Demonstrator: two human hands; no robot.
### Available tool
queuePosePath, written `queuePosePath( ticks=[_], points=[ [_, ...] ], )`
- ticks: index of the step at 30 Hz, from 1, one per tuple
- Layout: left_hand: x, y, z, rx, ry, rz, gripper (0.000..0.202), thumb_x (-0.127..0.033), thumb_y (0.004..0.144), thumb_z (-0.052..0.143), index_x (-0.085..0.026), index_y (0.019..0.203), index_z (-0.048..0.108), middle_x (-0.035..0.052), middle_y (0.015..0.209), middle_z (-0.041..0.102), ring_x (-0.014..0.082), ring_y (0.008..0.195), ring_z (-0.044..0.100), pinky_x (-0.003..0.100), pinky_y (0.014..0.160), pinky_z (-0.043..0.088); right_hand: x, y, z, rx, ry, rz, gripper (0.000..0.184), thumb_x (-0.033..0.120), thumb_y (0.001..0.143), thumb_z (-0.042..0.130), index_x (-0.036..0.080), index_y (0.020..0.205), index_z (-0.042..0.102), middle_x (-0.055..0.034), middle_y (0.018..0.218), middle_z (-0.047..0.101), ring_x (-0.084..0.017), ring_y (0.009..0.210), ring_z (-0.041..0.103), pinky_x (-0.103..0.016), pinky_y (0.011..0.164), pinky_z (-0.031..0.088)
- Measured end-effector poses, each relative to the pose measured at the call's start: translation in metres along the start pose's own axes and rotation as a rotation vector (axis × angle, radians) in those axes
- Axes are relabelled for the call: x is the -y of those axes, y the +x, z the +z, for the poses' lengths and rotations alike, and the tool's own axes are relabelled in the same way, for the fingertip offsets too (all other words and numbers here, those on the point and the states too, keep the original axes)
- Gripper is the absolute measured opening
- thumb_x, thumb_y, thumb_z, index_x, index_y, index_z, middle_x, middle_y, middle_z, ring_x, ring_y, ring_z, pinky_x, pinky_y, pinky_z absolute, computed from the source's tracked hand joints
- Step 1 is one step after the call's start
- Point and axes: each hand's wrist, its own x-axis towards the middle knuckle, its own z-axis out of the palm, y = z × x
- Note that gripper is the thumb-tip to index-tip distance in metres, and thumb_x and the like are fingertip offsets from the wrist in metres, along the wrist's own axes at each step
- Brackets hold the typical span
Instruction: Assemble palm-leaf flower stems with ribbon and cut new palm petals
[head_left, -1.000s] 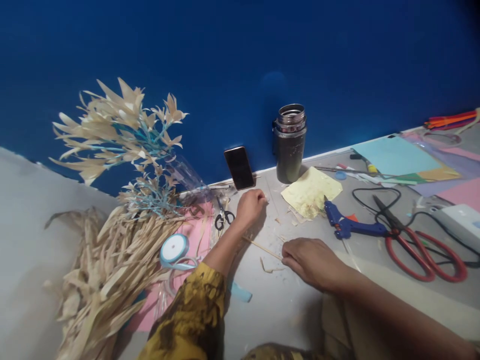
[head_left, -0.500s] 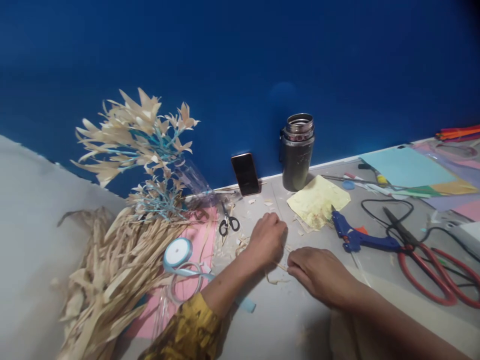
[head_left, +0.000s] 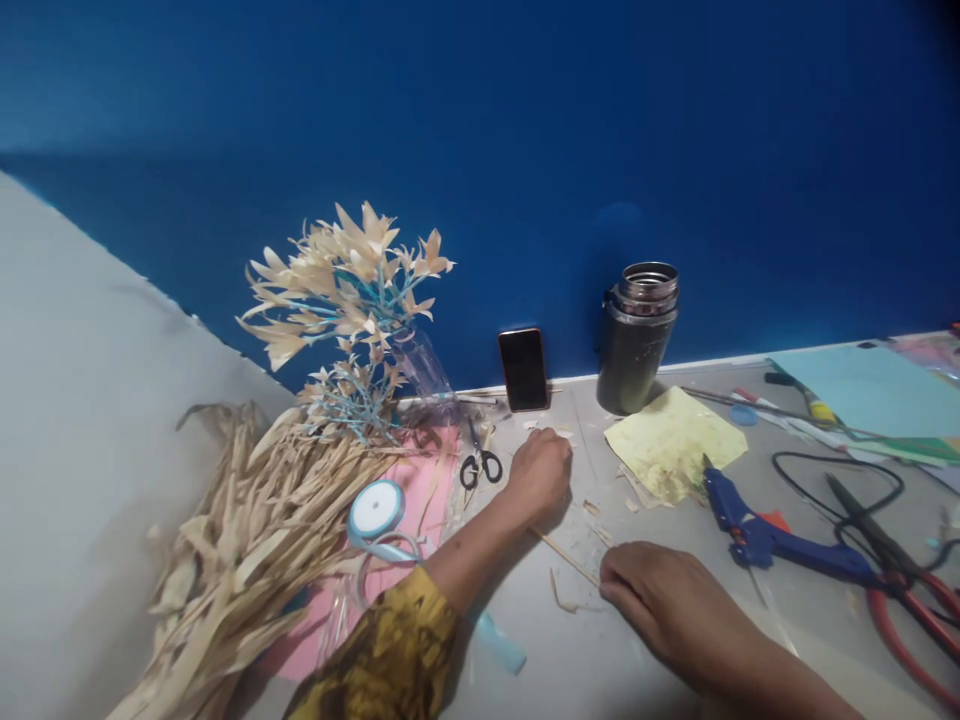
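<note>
A thin wooden stick (head_left: pixel 568 557) lies slantwise on the grey table (head_left: pixel 570 650) between my hands. My left hand (head_left: pixel 540 476) is closed in a fist near the stick's far end, close to small black scissors (head_left: pixel 480 464); what its fingers hold is hidden. My right hand (head_left: pixel 664 605) rests palm down with its fingertips pinched on the stick's near end. Bits of dried leaf litter the table around both hands.
A pile of dried leaf strips (head_left: pixel 240 530) and a leaf bouquet (head_left: pixel 349 300) sit left, with light blue ribbon roll (head_left: pixel 373 510) on pink paper (head_left: pixel 420 480). A phone (head_left: pixel 523 368) and steel flask (head_left: pixel 636 335) stand against the blue wall. Yellow paper (head_left: pixel 675 440), blue glue gun (head_left: pixel 757 535), red scissors (head_left: pixel 911 620) lie right.
My left hand came back toward my right hand, then moved away again along the stick. The view has shifted left, so everything sits further right in the frame.
</note>
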Motion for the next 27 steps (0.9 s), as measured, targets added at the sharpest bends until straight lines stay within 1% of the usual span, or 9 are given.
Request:
queuePosePath(
  ticks=[4, 7, 9, 11, 14, 18, 21, 23, 27],
  points=[
    [0.019, 0.006, -0.009, -0.053, 0.007, -0.064, 0.026, -0.013, 0.091, 0.044, -0.019, 0.086, 0.069, 0.0099, 0.091, 0.066, 0.0228, 0.089, 0.059, 0.033, 0.078, 0.046, -0.001, 0.000, -0.001, 0.014, -0.004, -0.001, 0.022, 0.027, 0.096, 0.046, 0.022, 0.081, 0.061, -0.0036, 0.085, 0.071, -0.022, 0.079, 0.064, -0.029, 0.069, 0.036],
    [0.042, 0.007, -0.021, -0.099, 0.025, -0.108, 0.033, -0.009, 0.092, 0.038, -0.017, 0.101, 0.069, 0.0120, 0.104, 0.066, 0.0233, 0.097, 0.057, 0.036, 0.086, 0.044, -0.001, 0.000, 0.000, 0.018, 0.011, -0.026, 0.020, 0.027, 0.096, 0.047, 0.023, 0.083, 0.062, -0.0033, 0.086, 0.071, -0.022, 0.080, 0.063, -0.030, 0.069, 0.036],
    [0.052, 0.009, -0.025, -0.108, 0.036, -0.076, 0.036, -0.006, 0.091, 0.037, -0.018, 0.107, 0.067, 0.0122, 0.112, 0.064, 0.0236, 0.105, 0.053, 0.036, 0.093, 0.041, -0.002, -0.001, 0.001, 0.022, 0.017, -0.043, 0.021, 0.028, 0.096, 0.046, 0.023, 0.083, 0.062, -0.0032, 0.086, 0.071, -0.021, 0.080, 0.063, -0.030, 0.069, 0.036],
    [0.055, 0.010, -0.023, -0.091, 0.046, -0.018, 0.035, -0.005, 0.090, 0.039, -0.019, 0.106, 0.067, 0.0116, 0.114, 0.063, 0.0242, 0.109, 0.050, 0.036, 0.095, 0.039, -0.002, -0.002, 0.002, 0.022, 0.019, -0.058, 0.023, 0.028, 0.097, 0.045, 0.023, 0.083, 0.062, -0.0031, 0.085, 0.070, -0.021, 0.079, 0.062, -0.030, 0.069, 0.036],
    [0.049, 0.001, -0.016, -0.042, 0.056, 0.051, 0.028, -0.007, 0.090, 0.042, -0.018, 0.092, 0.069, 0.0119, 0.104, 0.063, 0.0257, 0.105, 0.049, 0.037, 0.092, 0.040, -0.002, -0.003, 0.000, 0.009, 0.005, -0.067, 0.025, 0.028, 0.098, 0.043, 0.022, 0.082, 0.061, -0.0033, 0.084, 0.070, -0.021, 0.079, 0.062, -0.031, 0.069, 0.036],
    [0.036, -0.041, -0.015, 0.036, 0.028, 0.142, 0.022, -0.016, 0.091, 0.050, -0.019, 0.077, 0.067, 0.0074, 0.086, 0.065, 0.0218, 0.092, 0.054, 0.033, 0.087, 0.042, -0.001, -0.004, 0.001, -0.006, -0.020, -0.051, 0.024, 0.029, 0.098, 0.045, 0.023, 0.081, 0.060, -0.0032, 0.084, 0.069, -0.021, 0.079, 0.062, -0.031, 0.069, 0.036],
    [0.030, -0.084, -0.022, 0.015, -0.140, 0.194, 0.018, -0.019, 0.093, 0.052, -0.020, 0.089, 0.069, 0.0053, 0.092, 0.068, 0.0179, 0.094, 0.058, 0.029, 0.088, 0.043, 0.000, -0.004, 0.007, -0.008, -0.046, -0.046, 0.009, 0.027, 0.093, 0.054, 0.024, 0.088, 0.061, -0.0036, 0.090, 0.070, -0.024, 0.084, 0.063, -0.032, 0.069, 0.036],
    [0.030, -0.109, -0.027, -0.041, -0.321, 0.114, 0.015, -0.017, 0.090, 0.054, -0.020, 0.088, 0.069, 0.0046, 0.089, 0.069, 0.0172, 0.091, 0.060, 0.028, 0.086, 0.044, 0.000, -0.004, 0.013, -0.012, -0.060, -0.042, 0.007, 0.023, 0.091, 0.054, 0.024, 0.092, 0.061, -0.0039, 0.093, 0.070, -0.025, 0.086, 0.064, -0.032, 0.070, 0.037],
    [0.033, -0.148, -0.032, -0.059, -0.572, -0.093, 0.016, -0.016, 0.087, 0.057, -0.022, 0.087, 0.071, 0.0016, 0.086, 0.069, 0.0149, 0.084, 0.062, 0.026, 0.077, 0.046, -0.002, -0.004, 0.017, -0.021, -0.039, -0.012, 0.017, 0.019, 0.092, 0.047, 0.024, 0.095, 0.062, -0.0044, 0.091, 0.069, -0.024, 0.085, 0.065, -0.033, 0.072, 0.040]
  ],
)
